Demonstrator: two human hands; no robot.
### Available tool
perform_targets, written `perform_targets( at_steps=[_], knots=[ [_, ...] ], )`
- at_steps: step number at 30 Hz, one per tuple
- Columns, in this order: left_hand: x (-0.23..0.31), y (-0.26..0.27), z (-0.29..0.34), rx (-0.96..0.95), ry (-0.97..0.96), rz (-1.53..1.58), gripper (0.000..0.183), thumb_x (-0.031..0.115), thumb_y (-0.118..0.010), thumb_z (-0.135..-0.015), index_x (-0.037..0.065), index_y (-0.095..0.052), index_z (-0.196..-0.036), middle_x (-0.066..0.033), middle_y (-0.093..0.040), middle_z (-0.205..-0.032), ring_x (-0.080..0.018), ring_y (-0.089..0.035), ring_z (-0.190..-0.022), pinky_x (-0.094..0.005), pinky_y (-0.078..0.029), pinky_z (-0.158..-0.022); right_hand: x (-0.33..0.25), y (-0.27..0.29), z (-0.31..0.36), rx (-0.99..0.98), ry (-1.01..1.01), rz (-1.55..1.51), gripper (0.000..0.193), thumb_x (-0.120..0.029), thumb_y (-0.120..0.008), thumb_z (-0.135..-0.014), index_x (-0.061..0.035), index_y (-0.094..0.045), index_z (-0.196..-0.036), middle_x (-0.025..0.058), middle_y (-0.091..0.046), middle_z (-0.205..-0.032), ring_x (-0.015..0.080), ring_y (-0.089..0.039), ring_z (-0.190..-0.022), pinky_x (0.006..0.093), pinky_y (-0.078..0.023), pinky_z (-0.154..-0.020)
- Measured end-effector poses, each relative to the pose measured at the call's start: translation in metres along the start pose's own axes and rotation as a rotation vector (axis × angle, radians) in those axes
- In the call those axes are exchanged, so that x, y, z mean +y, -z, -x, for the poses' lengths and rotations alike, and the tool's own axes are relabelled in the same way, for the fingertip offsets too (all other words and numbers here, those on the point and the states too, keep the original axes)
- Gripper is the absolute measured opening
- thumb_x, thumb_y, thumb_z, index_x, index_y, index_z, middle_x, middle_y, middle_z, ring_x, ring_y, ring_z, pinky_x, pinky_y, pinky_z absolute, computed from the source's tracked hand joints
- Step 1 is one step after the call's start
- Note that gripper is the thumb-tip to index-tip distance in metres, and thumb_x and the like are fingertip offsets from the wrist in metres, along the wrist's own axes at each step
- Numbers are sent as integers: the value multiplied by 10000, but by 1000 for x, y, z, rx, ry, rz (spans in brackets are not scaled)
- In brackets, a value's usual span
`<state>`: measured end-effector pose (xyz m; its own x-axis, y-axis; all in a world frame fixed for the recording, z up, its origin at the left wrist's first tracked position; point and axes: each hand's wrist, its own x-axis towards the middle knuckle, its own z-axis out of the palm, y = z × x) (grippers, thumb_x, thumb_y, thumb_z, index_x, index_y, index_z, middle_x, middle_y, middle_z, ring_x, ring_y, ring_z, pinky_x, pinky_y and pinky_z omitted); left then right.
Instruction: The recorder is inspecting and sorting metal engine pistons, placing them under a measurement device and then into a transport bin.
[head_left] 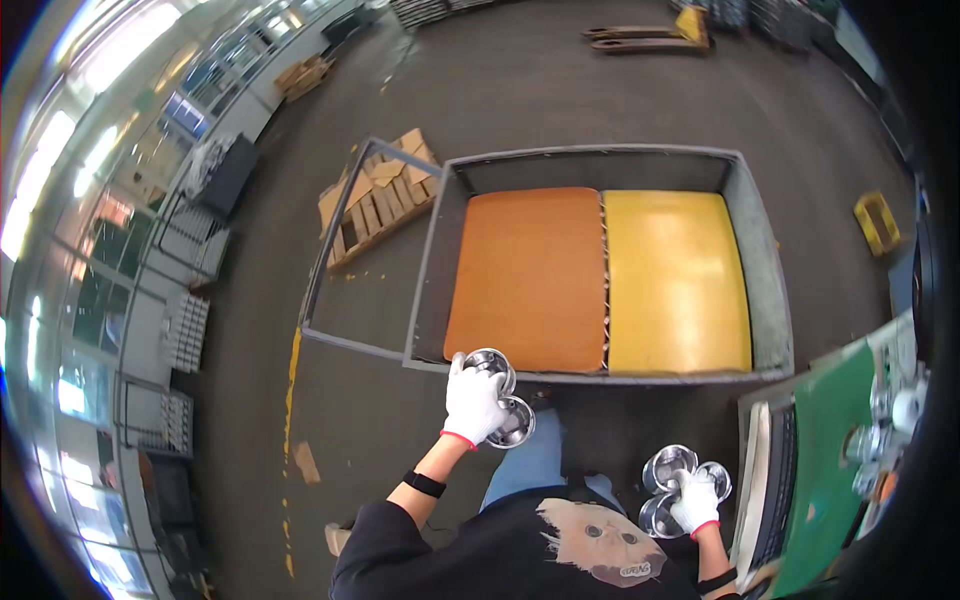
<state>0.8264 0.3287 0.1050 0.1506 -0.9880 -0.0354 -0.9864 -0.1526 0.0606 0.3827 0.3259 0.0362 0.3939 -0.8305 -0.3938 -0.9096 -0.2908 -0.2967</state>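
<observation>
My left hand (472,404), in a white glove with a red cuff, is closed on two shiny round metal cups (514,424) at the near edge of a large grey bin (590,378). Three more shiny metal cups (668,466) are gripped together by my right hand (694,504), also gloved in white, low on the right beside the green-topped station. Inside the bin, an orange sheet (527,270) lies on the left and a yellow sheet (680,280) on the right. Small shiny edges show along the seam between the sheets; what lies under them is hidden.
A grey metal frame (370,350) juts from the bin's left side, near a wooden pallet (385,210) with cardboard. The green-topped station (830,460) with metal fittings stands close on my right. Farther off are a yellow pallet jack (690,28) and a yellow crate (877,223).
</observation>
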Motion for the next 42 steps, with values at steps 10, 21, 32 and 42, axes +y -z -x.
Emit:
perform_targets(
  at_steps=[10, 21, 32, 42],
  knots=[
    [-154, -72, -89, 132, 8, 171, 210, 170, -663, -665, 122, -694, -867, -100, -654, -755, -262, -626, -815, -518, -290, -1090, -212, 35, -338, -21, 424, -87, 253, -114, -599, -738, -70, -656, -980, 231, -639, -945, 408, -593, -908, 488, -473, -807],
    [-194, -182, -151, -180, -63, 314, 227, 135, -568, -827, 110, -668, -1029, -95, -653, -858, -252, -622, -882, -568, -279, -1098, -379, -110, -692, 102, 170, 27, 310, -214, -608, -810, -110, -584, -1101, 248, -659, -929, 427, -640, -874, 495, -513, -757],
    [-214, -237, -191, -332, -17, 202, 251, 166, -525, -860, 144, -646, -1078, -69, -651, -1032, -254, -554, -1107, -538, -279, -1085, -455, -124, -802, 140, 30, 15, 532, -199, -680, -761, -162, -555, -1277, 246, -655, -1021, 370, -656, -932, 441, -509, -847],
    [-230, -274, -228, -542, -48, -85, 416, 234, -392, -974, 194, -492, -1377, -21, -522, -1376, -217, -423, -1331, -596, -133, -1162, -404, -146, -680, 305, 574, -222, 321, -1, -566, -728, -77, -650, -1028, 210, -609, -1054, 425, -580, -973, 507, -480, -845]
  ],
)
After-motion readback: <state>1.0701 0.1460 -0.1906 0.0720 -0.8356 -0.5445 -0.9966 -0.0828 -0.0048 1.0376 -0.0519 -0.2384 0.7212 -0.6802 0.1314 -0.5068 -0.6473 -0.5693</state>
